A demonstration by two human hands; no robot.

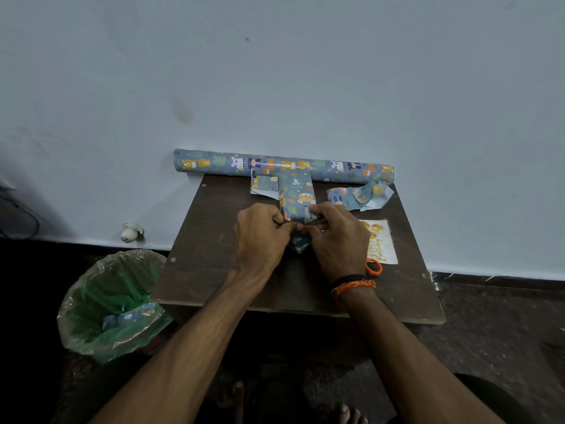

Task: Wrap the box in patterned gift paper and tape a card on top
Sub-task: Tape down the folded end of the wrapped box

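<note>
A box (296, 195) covered in blue animal-print gift paper lies lengthwise in the middle of a small dark table (214, 240). My left hand (260, 237) and my right hand (339, 237) meet at its near end, both pinching the folded paper there. A pointed paper flap (299, 244) sticks out toward me between the hands. A white birthday card (379, 240) with gold balloons lies flat to the right of my right hand.
A roll of the same paper (214, 163) lies along the wall at the table's back. Paper scraps lie left (264, 185) and right (357, 195) of the box. Orange scissor handles (374, 267) show by my right wrist. A green-lined bin (113, 301) stands on the floor at left.
</note>
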